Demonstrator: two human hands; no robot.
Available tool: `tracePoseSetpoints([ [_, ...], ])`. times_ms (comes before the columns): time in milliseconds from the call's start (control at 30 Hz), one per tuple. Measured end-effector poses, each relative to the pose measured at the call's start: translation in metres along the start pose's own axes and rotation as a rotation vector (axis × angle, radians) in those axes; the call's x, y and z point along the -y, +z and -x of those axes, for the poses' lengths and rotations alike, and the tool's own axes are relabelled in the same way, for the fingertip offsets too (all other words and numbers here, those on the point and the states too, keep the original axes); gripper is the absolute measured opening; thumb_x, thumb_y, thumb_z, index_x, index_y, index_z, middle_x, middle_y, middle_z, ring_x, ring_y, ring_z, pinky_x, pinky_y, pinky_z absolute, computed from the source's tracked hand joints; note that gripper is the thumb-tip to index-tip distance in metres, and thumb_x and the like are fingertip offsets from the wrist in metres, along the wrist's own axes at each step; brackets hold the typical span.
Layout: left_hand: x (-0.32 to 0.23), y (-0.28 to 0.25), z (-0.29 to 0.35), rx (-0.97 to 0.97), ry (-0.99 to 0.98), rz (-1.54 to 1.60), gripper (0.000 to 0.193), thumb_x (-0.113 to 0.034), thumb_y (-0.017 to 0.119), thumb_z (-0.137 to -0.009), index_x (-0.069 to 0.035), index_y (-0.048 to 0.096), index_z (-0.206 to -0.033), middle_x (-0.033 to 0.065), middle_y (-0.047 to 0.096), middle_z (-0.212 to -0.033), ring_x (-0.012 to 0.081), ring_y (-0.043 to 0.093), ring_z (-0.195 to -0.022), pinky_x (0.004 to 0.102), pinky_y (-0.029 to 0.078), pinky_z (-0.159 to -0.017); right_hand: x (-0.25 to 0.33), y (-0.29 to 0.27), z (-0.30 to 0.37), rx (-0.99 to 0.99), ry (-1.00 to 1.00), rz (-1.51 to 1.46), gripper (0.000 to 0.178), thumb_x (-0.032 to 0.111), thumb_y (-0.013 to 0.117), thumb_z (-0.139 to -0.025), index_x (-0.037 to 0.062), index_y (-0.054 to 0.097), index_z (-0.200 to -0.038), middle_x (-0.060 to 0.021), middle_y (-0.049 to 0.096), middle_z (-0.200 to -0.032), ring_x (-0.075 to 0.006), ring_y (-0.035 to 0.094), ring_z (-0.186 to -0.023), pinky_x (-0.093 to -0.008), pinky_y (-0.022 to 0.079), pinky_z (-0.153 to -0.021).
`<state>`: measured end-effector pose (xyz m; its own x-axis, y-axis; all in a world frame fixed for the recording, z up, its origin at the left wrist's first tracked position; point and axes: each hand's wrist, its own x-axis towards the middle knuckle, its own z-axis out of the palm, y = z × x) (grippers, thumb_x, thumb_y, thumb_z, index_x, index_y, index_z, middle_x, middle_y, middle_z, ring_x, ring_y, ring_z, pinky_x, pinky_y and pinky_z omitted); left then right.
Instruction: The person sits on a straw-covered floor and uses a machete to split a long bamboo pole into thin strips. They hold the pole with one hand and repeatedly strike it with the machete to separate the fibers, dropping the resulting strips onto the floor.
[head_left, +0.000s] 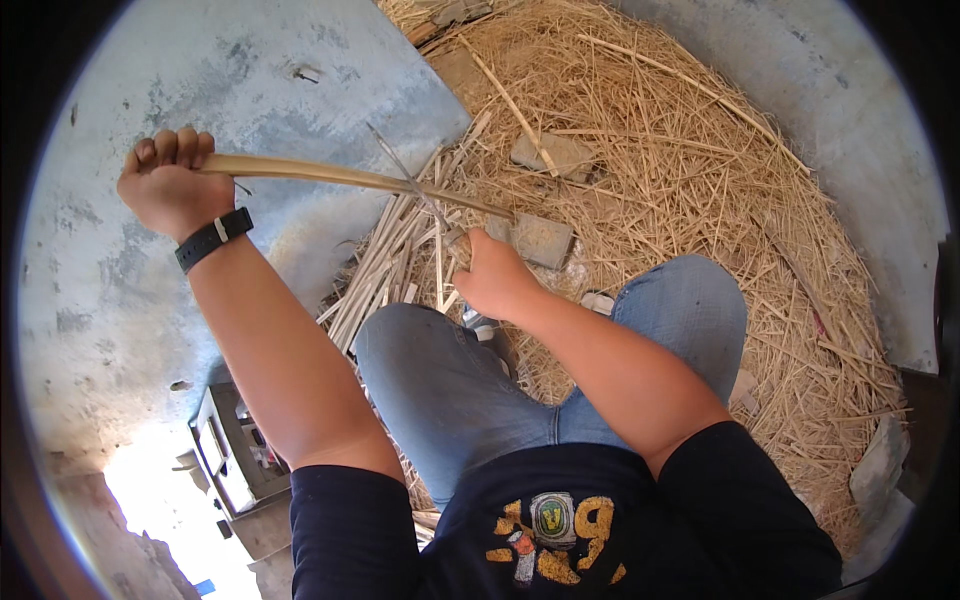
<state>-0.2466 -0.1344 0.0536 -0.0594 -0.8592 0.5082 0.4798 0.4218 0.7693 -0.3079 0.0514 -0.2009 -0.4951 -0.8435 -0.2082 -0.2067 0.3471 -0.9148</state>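
Item, left hand (175, 180): at ten o'clock, raised; we record its fingers curled in together, side by side, around one end of a pale wooden strip (310, 173). A black wristband (214, 238) circles the wrist.

Item, the strip: long and narrow, running from the left hand at ten o'clock to a far end near twelve, just above the centre. We cannot tell whether that end touches the block beside it.

Item, right hand (500, 280): just above the centre, towards twelve; we find its fingers closed round the light-brown handle (459, 250) of a knife, some fingertips hidden from us. The thin grey blade (395, 157) points to eleven o'clock and crosses the strip; we cannot settle whether it presses into the wood.

Item, two blocks: a squared grey-brown block (543, 241) near one o'clock, close to the centre; a second slab (560, 158) farther out at one, a loose stick (512, 105) lying across it.

Item, split strips (375, 265): a pile at ten o'clock, left of the right hand.

Item, straw-coloured shavings (690, 190): a broad heap from twelve round to four.

Item, surroundings: we note a worn bluish wall (270, 70) from nine to eleven; a small cabinet (240, 450) at eight; blue jeans (440, 390), knees bent, below the hands; a dark printed shirt (640, 510) at six.
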Motion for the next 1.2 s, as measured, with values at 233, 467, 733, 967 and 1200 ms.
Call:
tracePoseSetpoints([
  [233, -0.006, -0.007, 0.005, 0.11, 0.017, 0.014, 0.016, -0.013, 0.031, -0.087, -0.012, 0.035, -0.072, 0.0015, 0.029, -0.06, 0.0148, 0.022, -0.055, 0.0305, 0.025, -0.053, 0.053, -0.025, 0.028, 0.089, -0.204, -0.065, 0.035, 0.01, 0.061, -0.081, -0.0056, 0.053, -0.111, -0.028, 0.066, -0.092, -0.0376, 0.068, -0.087, -0.0451, 0.053, -0.075],
  [467, -0.003, -0.021, 0.002, 0.172, -0.011, 0.065, 0.017, -0.019, 0.033, -0.088, -0.014, 0.036, -0.073, -0.0004, 0.029, -0.059, 0.014, 0.023, -0.055, 0.0295, 0.024, -0.054, -0.001, -0.016, -0.012, 0.073, 0.037, 0.06, 0.036, 0.014, 0.063, -0.083, -0.0047, 0.053, -0.112, -0.0265, 0.067, -0.097, -0.0407, 0.067, -0.094, -0.0471, 0.053, -0.083],
  [733, -0.003, -0.032, 0.0, 0.3, -0.076, 0.17, 0.019, -0.02, 0.037, -0.087, -0.015, 0.037, -0.068, -0.0005, 0.028, -0.058, 0.014, 0.022, -0.054, 0.03, 0.022, -0.053, 0.046, -0.03, 0.018, 0.079, -0.146, 0.002, 0.036, 0.013, 0.063, -0.081, -0.0066, 0.053, -0.11, -0.0257, 0.066, -0.087, -0.0387, 0.067, -0.083, -0.045, 0.052, -0.074],
  [967, -0.007, -0.035, -0.004, 0.358, -0.112, 0.201, 0.02, -0.021, 0.041, -0.085, -0.015, 0.037, -0.067, -0.0014, 0.027, -0.058, 0.0142, 0.022, -0.054, 0.0303, 0.022, -0.054, -0.01, -0.02, -0.016, 0.035, -0.013, 0.017, 0.041, 0.012, 0.063, -0.08, -0.0085, 0.054, -0.115, -0.0255, 0.067, -0.091, -0.0379, 0.068, -0.084, -0.0442, 0.053, -0.075],
  [1200, -0.007, -0.027, 0.001, 0.379, -0.123, 0.209, 0.02, -0.021, 0.042, -0.084, -0.016, 0.037, -0.066, -0.0015, 0.028, -0.058, 0.0141, 0.022, -0.054, 0.03, 0.021, -0.054, 0.014, -0.018, 0.005, -0.011, -0.05, -0.03, 0.033, 0.012, 0.063, -0.079, -0.0088, 0.055, -0.103, -0.0281, 0.066, -0.088, -0.0412, 0.067, -0.083, -0.0457, 0.052, -0.074],
])
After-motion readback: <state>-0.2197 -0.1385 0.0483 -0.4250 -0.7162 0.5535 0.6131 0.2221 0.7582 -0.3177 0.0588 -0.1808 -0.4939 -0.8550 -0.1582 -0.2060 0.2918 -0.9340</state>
